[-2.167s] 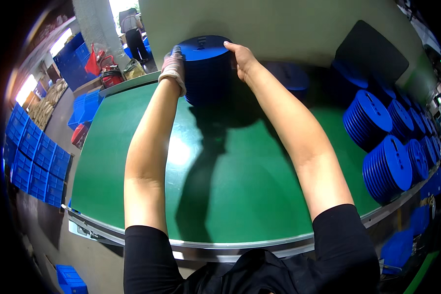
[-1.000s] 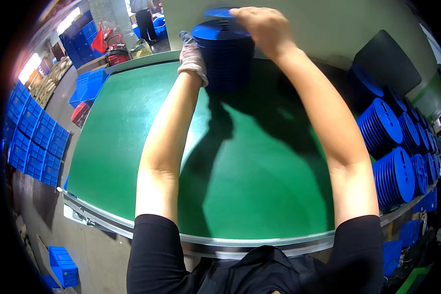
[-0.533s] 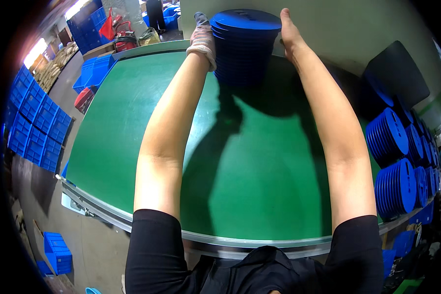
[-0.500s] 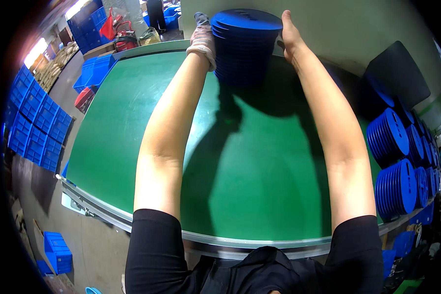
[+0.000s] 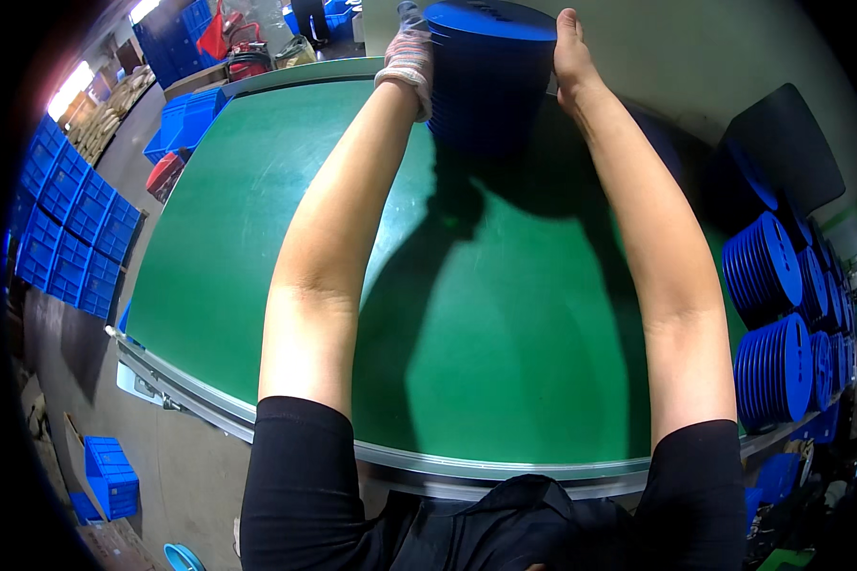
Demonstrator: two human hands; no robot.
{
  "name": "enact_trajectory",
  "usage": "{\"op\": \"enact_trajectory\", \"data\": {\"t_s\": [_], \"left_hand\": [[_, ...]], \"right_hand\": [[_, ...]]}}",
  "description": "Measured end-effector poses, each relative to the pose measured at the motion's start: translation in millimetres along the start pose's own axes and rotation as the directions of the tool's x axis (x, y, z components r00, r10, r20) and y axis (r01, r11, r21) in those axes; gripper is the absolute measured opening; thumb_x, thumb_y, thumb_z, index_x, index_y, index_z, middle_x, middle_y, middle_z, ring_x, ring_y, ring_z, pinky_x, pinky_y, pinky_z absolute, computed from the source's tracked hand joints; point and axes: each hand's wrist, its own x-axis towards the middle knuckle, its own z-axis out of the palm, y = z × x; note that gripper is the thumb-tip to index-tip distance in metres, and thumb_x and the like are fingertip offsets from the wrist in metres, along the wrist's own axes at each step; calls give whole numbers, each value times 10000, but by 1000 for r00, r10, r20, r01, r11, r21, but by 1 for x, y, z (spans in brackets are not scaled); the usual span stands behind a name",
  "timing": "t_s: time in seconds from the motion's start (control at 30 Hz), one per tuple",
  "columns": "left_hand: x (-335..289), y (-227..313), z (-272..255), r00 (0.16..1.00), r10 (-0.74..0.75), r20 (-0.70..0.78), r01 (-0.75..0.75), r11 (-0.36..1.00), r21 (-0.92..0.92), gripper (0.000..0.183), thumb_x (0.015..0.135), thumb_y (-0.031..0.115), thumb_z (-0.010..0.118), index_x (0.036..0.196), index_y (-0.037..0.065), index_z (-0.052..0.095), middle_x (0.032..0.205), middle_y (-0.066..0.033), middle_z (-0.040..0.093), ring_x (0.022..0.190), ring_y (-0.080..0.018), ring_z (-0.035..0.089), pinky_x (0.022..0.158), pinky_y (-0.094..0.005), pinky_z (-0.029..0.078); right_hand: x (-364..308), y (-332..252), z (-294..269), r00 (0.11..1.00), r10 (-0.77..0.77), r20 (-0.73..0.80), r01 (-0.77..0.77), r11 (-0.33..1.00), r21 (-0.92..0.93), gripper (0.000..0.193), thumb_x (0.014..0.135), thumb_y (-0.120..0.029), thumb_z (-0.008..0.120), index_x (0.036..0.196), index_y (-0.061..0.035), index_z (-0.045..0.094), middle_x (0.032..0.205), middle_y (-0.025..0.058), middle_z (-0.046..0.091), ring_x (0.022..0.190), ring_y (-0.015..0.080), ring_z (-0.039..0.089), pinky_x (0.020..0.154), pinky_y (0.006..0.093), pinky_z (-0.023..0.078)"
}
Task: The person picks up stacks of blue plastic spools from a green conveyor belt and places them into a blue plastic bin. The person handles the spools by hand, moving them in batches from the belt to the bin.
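Observation:
A tall stack of round blue discs (image 5: 490, 86) stands at the far side of the green tabletop (image 5: 229, 247), its ridged side in shadow. My left hand (image 5: 409, 59), in a striped knit glove, presses against the stack's left side. On the opposite side my bare right hand (image 5: 571, 62) lies along the stack with its thumb up at the top rim. The stack is held between both hands. Fingers behind it are hidden, and I cannot tell whether its base touches the tabletop.
More stacks of blue discs (image 5: 773, 371) stand in rows along the right edge. Behind them leans a dark panel (image 5: 781, 147). A pale wall (image 5: 657, 57) rises at the back. Blue crates (image 5: 71, 228) are piled on the floor at left. A person (image 5: 309, 19) stands far off.
The view has shifted slightly. Stack and hands appear a little higher and further right in the picture, with both hands still at its sides.

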Motion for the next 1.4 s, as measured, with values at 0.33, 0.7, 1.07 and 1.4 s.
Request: {"op": "enact_trajectory", "data": {"t_s": [0.33,0.7,1.07,1.4], "left_hand": [[19,-25,25,995,93,-27,-43,171,-984,705,861,592,360,1295,40,431,1286,-143,481,1174,-258,452,1001,-422,322],[11,-13,24,941,337,-16,-36,147,989,580,904,340,339,1392,36,258,1458,-111,241,1349,-293,199,1121,-431,97],[62,-149,-5,692,497,-523,-130,799,587,360,928,231,351,1232,84,474,1225,-116,507,1101,-252,489,945,-319,379],[1,-249,-6,910,-137,-390,67,980,-189,564,920,469,298,1211,33,506,1244,-194,501,1169,-366,441,992,-380,346]], "right_hand": [[1,4,19,999,-8,40,6,999,31,779,882,-616,337,1383,-23,272,1441,163,266,1349,254,211,1086,359,173],[7,7,7,999,-48,4,48,998,39,784,878,-608,366,1381,-14,279,1441,157,273,1348,250,219,1087,343,167],[-19,12,-154,945,-310,-99,197,786,-586,755,868,-582,426,1339,3,351,1375,172,365,1301,257,307,1062,327,217],[-139,18,-198,856,-131,500,426,-370,-826,463,751,-302,644,1148,-94,526,1074,89,574,1058,242,520,980,461,343]]}}
